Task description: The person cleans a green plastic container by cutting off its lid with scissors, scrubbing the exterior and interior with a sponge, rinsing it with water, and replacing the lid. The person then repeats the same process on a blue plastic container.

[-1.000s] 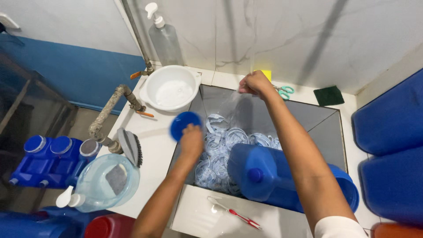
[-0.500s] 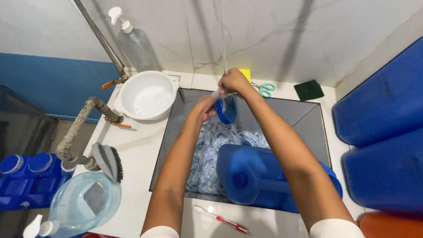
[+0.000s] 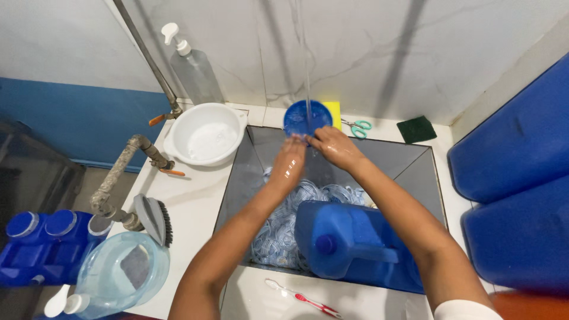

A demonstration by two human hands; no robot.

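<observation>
Both hands meet over the sink point(image 3: 240, 178), holding a round blue lid point(image 3: 306, 118) under a thin stream of water point(image 3: 307, 71). The left hand point(image 3: 288, 166) grips its lower edge; the right hand point(image 3: 333, 146) clasps it at four o'clock (both wet). A blue jug point(image 3: 349, 246) lies at six o'clock.

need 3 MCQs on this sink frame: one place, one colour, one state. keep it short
1. Where does the toothbrush lie?
A. in the white bowl
B. on the counter at the sink's near edge
C. on the green pad

2. What colour is the lid under the water stream?
A. blue
B. red
C. white

3. How do the hands stand?
A. both resting on the counter
B. one on the brush
C. both raised at the lid

Answers:
1 B, it lies on the white counter below the sink.
2 A, the round lid is blue.
3 C, left hand and right hand meet at the lid's lower edge.
</observation>
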